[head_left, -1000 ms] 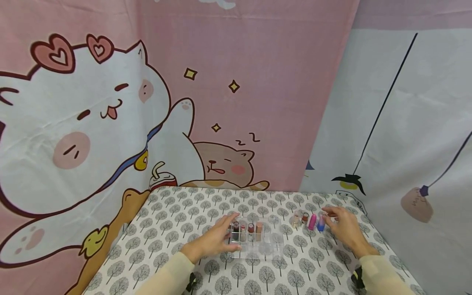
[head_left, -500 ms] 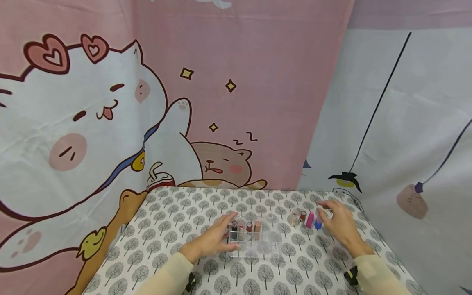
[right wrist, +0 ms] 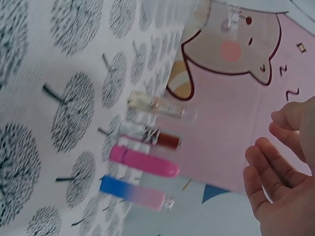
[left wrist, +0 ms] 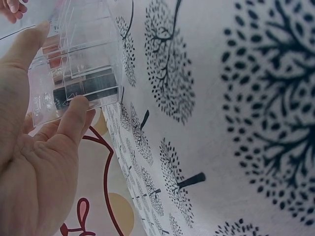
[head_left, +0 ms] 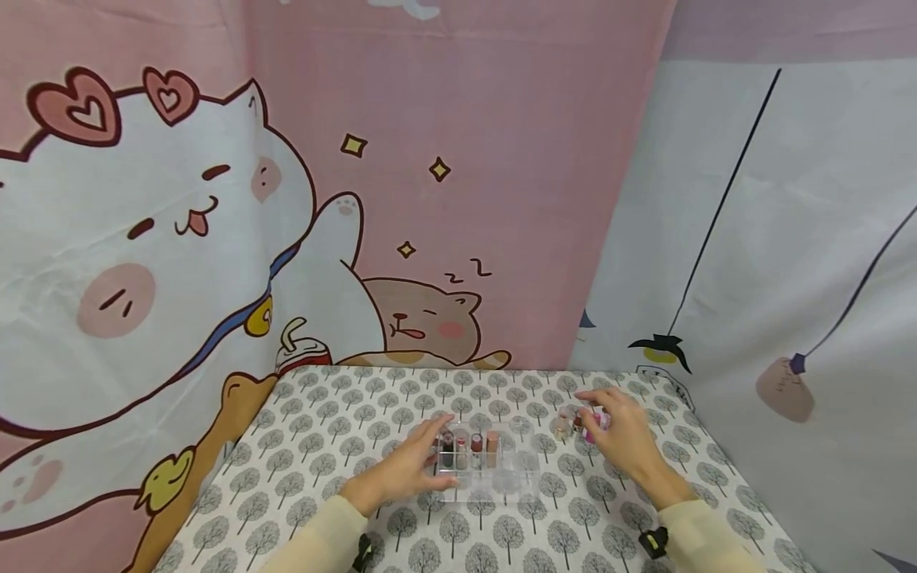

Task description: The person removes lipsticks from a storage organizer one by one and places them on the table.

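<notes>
There is one clear compartmented organizer point(head_left: 505, 479), with four lipstick tubes point(head_left: 491, 449) inside it, four lip-makeup tubes point(right wrist: 143, 161) to its right, one left hand point(head_left: 403, 471) at its left end and one right hand point(head_left: 627, 434) right of it.

Right wrist view: 4 tubes point(right wrist: 143, 161) blurred.

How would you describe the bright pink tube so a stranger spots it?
On the tree-print tablecloth, right of the clear organizer, find the row of four tubes by the person's right hand. The bright pink tube stands between the blue-and-pink tube and the tube with a red-brown top; it alone is pink from end to end.
</notes>
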Tool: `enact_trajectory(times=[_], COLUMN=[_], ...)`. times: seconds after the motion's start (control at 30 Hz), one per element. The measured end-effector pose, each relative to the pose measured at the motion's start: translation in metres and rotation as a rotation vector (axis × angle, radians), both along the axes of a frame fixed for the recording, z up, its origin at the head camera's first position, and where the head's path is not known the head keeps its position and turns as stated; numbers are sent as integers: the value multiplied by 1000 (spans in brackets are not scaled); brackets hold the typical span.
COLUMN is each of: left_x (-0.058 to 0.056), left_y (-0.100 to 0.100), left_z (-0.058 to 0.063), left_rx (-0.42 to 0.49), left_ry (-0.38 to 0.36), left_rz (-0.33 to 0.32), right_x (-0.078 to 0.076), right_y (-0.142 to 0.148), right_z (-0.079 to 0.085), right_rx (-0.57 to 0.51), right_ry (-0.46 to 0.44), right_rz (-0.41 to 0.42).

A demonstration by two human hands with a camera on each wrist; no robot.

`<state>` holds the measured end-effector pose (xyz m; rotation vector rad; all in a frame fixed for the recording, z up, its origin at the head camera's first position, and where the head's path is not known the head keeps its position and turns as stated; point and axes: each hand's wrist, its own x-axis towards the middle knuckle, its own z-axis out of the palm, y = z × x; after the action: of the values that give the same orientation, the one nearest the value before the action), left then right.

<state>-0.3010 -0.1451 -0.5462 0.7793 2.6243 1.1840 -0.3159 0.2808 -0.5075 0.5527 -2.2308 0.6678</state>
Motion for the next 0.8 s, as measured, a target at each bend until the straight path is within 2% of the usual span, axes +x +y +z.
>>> enact_trajectory(times=[0.23,0.5,0.63,0.8], left_x=[0,3,2,2], left_y=[0,-1,-3,-3], left_z=[1,0,0,0], left_rx=[-23,32,31,31], left_ry=[30,-33,-38,-34], left_rz=[-3,-14,-8,-13], right_x=[7,17,20,20], right_y=[-22,-42,-51,-65], right_z=[7,2,0,-5], right_rx=[24,63,81,98], right_ry=[-4,-67,-78,-92], right_rz=[52,76,85,140])
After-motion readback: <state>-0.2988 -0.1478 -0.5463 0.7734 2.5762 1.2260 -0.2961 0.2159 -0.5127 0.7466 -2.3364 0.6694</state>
